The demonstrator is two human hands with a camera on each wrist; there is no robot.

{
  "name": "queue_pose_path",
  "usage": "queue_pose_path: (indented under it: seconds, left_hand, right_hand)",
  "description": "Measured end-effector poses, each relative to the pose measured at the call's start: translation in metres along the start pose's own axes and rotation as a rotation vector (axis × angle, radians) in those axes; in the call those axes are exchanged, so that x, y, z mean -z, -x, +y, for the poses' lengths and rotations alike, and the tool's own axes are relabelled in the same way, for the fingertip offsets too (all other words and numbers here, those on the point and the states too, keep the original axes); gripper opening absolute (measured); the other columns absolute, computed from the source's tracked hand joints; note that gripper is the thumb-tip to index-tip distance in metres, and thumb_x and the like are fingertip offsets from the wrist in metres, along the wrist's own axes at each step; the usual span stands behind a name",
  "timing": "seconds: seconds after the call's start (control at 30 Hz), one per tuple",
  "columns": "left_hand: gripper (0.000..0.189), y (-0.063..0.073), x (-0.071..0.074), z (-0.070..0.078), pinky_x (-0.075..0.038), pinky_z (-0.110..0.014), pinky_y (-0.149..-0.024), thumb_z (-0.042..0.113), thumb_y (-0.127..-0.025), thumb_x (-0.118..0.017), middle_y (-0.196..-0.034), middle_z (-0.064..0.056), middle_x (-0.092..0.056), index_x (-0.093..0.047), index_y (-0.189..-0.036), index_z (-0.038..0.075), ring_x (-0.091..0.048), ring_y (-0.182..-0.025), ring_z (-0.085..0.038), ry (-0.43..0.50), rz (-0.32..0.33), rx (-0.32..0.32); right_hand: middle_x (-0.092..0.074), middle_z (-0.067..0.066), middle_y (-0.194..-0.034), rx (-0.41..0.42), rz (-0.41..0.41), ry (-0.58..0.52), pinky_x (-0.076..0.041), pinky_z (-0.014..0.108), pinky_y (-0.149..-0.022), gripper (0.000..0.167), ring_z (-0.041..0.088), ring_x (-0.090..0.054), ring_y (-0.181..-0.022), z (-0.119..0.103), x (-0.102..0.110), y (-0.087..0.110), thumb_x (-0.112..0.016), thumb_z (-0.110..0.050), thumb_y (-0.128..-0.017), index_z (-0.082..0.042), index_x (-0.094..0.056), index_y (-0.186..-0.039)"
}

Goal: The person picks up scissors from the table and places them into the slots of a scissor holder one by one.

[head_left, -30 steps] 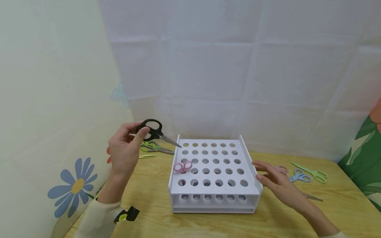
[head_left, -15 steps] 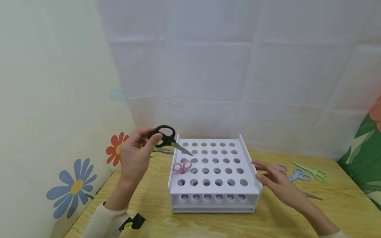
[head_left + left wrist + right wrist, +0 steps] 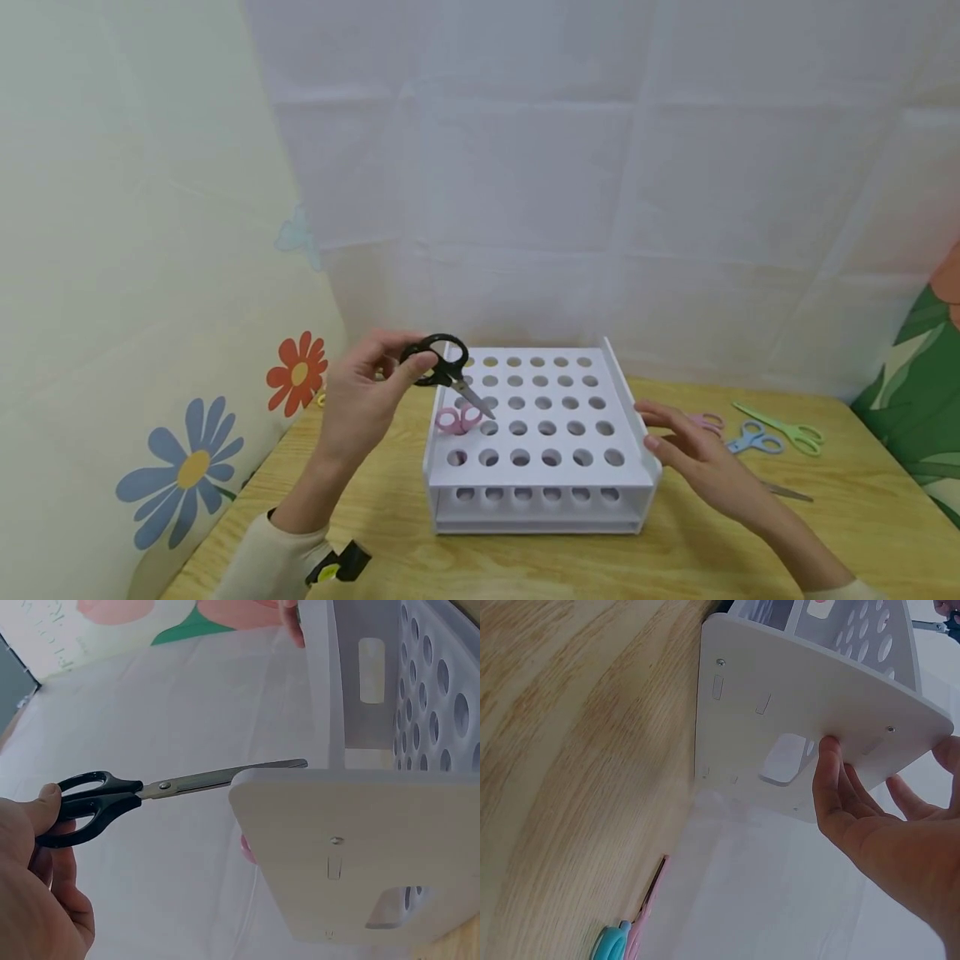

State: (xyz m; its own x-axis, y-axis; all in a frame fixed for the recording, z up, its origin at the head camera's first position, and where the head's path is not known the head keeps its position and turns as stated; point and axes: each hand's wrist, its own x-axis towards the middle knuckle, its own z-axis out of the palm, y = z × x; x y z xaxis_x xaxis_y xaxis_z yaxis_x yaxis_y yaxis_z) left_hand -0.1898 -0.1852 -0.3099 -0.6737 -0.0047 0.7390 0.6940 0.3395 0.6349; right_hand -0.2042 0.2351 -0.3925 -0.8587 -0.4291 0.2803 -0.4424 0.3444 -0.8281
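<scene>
Scissors, black-handled (image 3: 453, 375), slant over the left half of the white rack (image 3: 540, 477) in my head view, pinched in my left hand (image 3: 360, 402). Left wrist view: blades (image 3: 214, 778) together. Right wrist view: my right hand (image 3: 889, 836) touches the right side panel (image 3: 802, 690), fingers (image 3: 829, 769) spread.

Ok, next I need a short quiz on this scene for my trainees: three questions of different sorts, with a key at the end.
1. Short answer: what does the left hand hold?
2. True or false: the right hand is holding a pair of scissors.
3. Multiple choice: what colour are the scissor handles sticking up at the leftmost column of holes in the white perforated rack? A) green B) pink C) blue

Key:
1. Black-handled scissors.
2. False; it touches the rack's right side panel.
3. B.
</scene>
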Motion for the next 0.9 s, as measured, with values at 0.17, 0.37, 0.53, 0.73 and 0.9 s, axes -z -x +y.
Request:
queue_pose_path:
  seconds: [0.17, 0.37, 0.53, 0.73, 0.9]
  left_hand:
    - [0.024, 0.000, -0.002, 0.002, -0.039, -0.029, -0.064, 0.008, -0.088, -0.080, -0.095, 0.007, -0.068, -0.077, -0.109, 0.019, -0.051, -0.078, -0.017, -0.033, -0.060, -0.022]
    - [0.025, 0.004, -0.008, 0.000, -0.042, -0.030, -0.069, 0.015, -0.088, -0.081, -0.097, 0.010, -0.068, -0.077, -0.111, 0.023, -0.054, -0.084, -0.016, -0.087, -0.111, -0.022]
    - [0.027, 0.008, -0.013, -0.006, -0.043, -0.031, -0.068, 0.013, -0.085, -0.083, -0.096, 0.010, -0.069, -0.077, -0.109, 0.022, -0.056, -0.081, -0.014, -0.082, -0.161, -0.052]
    - [0.025, 0.009, -0.019, -0.010, -0.044, -0.034, -0.067, 0.015, -0.083, -0.085, -0.093, 0.015, -0.072, -0.077, -0.106, 0.023, -0.061, -0.077, -0.012, -0.078, -0.216, -0.057]
    - [0.023, 0.011, -0.023, -0.012, -0.047, -0.034, -0.067, 0.021, -0.085, -0.084, -0.096, 0.020, -0.072, -0.077, -0.107, 0.024, -0.061, -0.077, -0.010, -0.144, -0.289, -0.059]
  right_hand:
    - [-0.052, 0.026, -0.142, -0.006, 0.003, 0.000, -0.055, 0.031, -0.087, 0.045, 0.036, -0.062, -0.116, -0.001, 0.000, -0.001, -0.053, -0.016, -0.108, -0.008, -0.045, -0.151]
    - [-0.053, 0.027, -0.141, -0.019, 0.003, -0.020, -0.055, 0.031, -0.086, 0.044, 0.036, -0.063, -0.114, 0.000, -0.001, 0.002, -0.054, -0.015, -0.107, -0.007, -0.046, -0.150]
    - [-0.051, 0.028, -0.142, -0.054, -0.002, -0.032, -0.055, 0.030, -0.086, 0.045, 0.037, -0.062, -0.116, 0.000, -0.002, 0.003, -0.054, -0.018, -0.108, -0.008, -0.045, -0.151]
    - [-0.051, 0.028, -0.142, -0.039, -0.002, -0.029, -0.055, 0.031, -0.086, 0.045, 0.038, -0.062, -0.116, 0.000, -0.001, 0.001, -0.053, -0.017, -0.108, -0.008, -0.045, -0.151]
    - [-0.051, 0.027, -0.142, -0.046, 0.004, -0.019, -0.056, 0.030, -0.085, 0.045, 0.038, -0.062, -0.116, -0.002, -0.001, 0.001, -0.054, -0.019, -0.107, -0.007, -0.046, -0.150]
